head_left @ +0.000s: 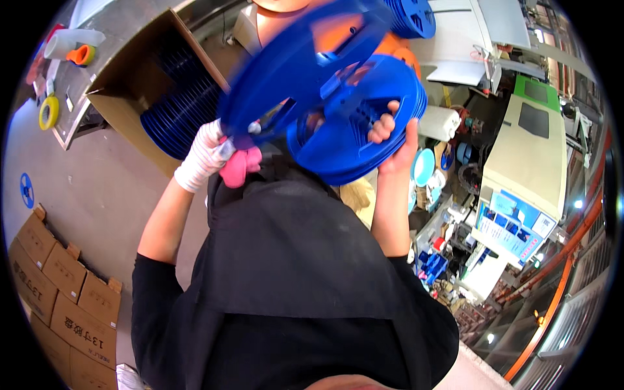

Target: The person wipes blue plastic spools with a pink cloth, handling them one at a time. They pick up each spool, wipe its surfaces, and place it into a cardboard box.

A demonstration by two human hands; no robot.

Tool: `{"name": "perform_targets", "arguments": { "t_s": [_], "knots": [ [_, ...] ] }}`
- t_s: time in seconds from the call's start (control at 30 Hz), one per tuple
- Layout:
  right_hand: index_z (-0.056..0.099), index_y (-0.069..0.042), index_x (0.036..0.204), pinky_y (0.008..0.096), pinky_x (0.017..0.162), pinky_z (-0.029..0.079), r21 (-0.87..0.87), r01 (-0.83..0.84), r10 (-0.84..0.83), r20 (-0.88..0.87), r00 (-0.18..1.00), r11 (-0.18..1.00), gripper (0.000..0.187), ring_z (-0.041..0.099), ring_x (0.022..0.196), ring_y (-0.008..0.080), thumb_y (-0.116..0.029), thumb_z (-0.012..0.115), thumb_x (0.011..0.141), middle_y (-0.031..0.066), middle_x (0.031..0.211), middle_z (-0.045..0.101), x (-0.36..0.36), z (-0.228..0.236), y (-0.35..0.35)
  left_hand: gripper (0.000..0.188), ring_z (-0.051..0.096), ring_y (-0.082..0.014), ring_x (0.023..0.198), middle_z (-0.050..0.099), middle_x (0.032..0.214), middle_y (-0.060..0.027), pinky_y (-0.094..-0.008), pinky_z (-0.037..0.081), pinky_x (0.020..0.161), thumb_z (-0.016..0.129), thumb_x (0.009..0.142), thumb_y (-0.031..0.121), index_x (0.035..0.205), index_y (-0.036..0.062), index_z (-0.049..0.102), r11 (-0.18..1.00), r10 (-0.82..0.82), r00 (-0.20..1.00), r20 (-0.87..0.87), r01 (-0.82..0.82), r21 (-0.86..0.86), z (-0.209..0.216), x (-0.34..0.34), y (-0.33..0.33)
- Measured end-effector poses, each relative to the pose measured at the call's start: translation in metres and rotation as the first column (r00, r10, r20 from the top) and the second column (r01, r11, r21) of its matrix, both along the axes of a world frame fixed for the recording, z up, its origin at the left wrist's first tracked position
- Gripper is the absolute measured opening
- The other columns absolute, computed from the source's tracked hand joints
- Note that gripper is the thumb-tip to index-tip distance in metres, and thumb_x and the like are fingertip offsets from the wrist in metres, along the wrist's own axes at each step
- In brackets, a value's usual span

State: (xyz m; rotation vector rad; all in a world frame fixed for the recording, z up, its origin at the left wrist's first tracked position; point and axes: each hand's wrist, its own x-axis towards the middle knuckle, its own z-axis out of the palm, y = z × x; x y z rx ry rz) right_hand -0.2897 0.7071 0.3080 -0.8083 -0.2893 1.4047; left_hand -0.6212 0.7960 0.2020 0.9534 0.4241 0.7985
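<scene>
both hands (207, 153) (400, 155) raised, curled

Bright overall; upper blue reel (283, 71) motion-blurred; edges bowed, corners black.

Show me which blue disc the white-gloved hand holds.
The blurred disc tilted over the stack, its edge in the left hand. The bare right hand holds the stack; another row sits in the cardboard box.

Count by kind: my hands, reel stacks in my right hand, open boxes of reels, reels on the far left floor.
Left hand, right hand: 2
Blue reel stack: 1
Open box: 1
Floor reel: 1
Total: 5
</scene>
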Motion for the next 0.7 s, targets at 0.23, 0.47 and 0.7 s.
{"name": "perform_targets", "arguments": {
  "t_s": [0.23,0.47,0.7],
  "knots": [
    [0.047,-0.005,0.122,0.0285,0.06,0.038,-0.148,-0.009,0.021,0.076,0.997,0.989,0.04,0.042,0.064,0.0129,-0.035,0.052,0.095,0.0035,0.075,0.05,-0.003,-0.015,-0.022,0.05,0.062,-0.0232,0.093,0.064,0.099,-0.0119,-0.0338,0.051,0.087,0.083,0.068,0.025,0.107,0.0034,0.059,0.765,0.229,0.958,0.176,-0.065,-0.641,-0.01,-0.02,-0.008],
    [0.047,-0.003,0.121,0.0296,0.059,0.042,-0.176,-0.001,0.015,0.08,0.997,0.984,0.038,0.048,0.063,0.0144,-0.03,0.052,0.095,0.0062,0.075,0.054,-0.004,-0.01,-0.019,0.047,0.062,-0.0238,0.091,0.063,0.097,-0.0131,-0.0344,0.053,0.084,0.082,0.068,0.02,0.106,0.0036,0.06,0.707,0.312,0.901,0.302,-0.007,-0.708,-0.027,-0.033,-0.016],
    [0.048,-0.003,0.121,0.0292,0.06,0.041,-0.198,-0.037,0.048,0.052,0.997,0.98,0.037,0.047,0.064,0.0143,-0.028,0.052,0.095,0.0063,0.076,0.054,-0.004,-0.011,-0.009,0.051,0.06,-0.0238,0.096,0.062,0.097,-0.0119,-0.0359,0.053,0.088,0.082,0.066,0.026,0.106,0.0045,0.059,0.747,0.263,0.898,0.352,0.041,-0.663,-0.036,-0.041,-0.019]
  ]
}}
